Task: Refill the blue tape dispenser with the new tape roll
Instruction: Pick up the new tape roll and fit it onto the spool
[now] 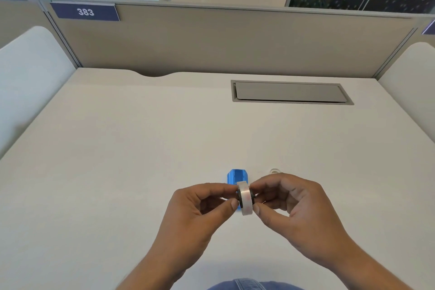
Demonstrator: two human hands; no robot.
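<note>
A clear tape roll point(246, 200) with a black hub through its core is held upright, edge toward me, above the desk. My left hand point(200, 209) pinches its left side with thumb and fingers. My right hand point(292, 205) pinches its right side the same way. The blue tape dispenser point(236, 176) rests on the desk just behind the roll; its near end is hidden by the roll and my fingers. A small clear ring point(274, 170), like an empty tape core, lies on the desk to the dispenser's right.
The white desk point(141, 148) has a grey cable hatch point(290, 92) at the back right. A beige partition point(235, 40) with a "383" label point(85, 12) closes the back. White side panels flank both sides.
</note>
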